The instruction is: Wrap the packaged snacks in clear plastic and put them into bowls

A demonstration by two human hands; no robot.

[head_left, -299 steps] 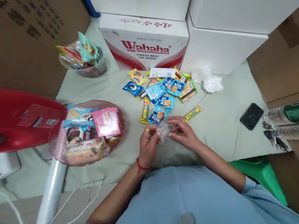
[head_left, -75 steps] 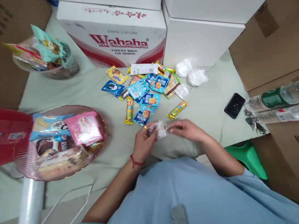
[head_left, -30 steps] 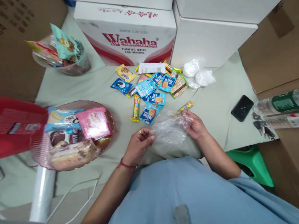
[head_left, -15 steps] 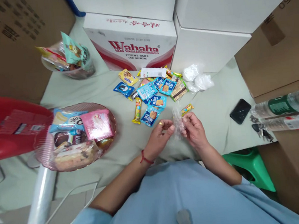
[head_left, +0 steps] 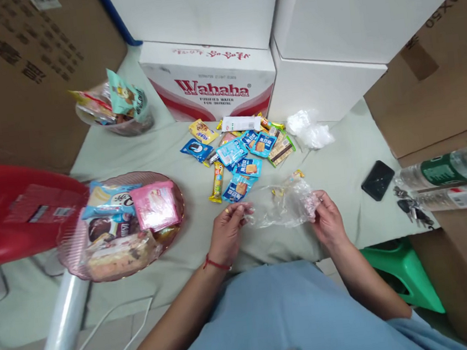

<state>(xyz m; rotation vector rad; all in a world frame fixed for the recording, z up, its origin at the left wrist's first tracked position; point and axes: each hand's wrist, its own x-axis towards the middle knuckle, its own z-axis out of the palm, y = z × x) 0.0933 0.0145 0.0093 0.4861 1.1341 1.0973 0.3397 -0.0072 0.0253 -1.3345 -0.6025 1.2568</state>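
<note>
A clear plastic bag (head_left: 276, 209) is stretched out flat between my two hands, low over the cloth in front of me. My left hand (head_left: 227, 228) pinches its left end between thumb and fingers. On the other side my right hand (head_left: 327, 218) grips the bunched right end. Just beyond the bag lies a heap of small wrapped snacks, with blue packets (head_left: 238, 186) nearest my left hand and a yellow stick-shaped packet (head_left: 217, 182) beside them. Another yellow packet (head_left: 298, 174) shows partly behind the bag.
A pink ridged bowl (head_left: 181, 203) of packaged snacks stands left, with a snack-filled tub (head_left: 144, 123) behind it. Crumpled white plastic bags (head_left: 308, 128) lie near the Wahaba-style water carton (head_left: 211, 85). A phone (head_left: 378, 180), keys (head_left: 412, 209) and plastic bottles (head_left: 437, 170) are at right.
My hands have moved apart, left hand leftward and right hand rightward. The plastic bag, bunched upright before, is now spread wide between them. The view has tilted slightly.
</note>
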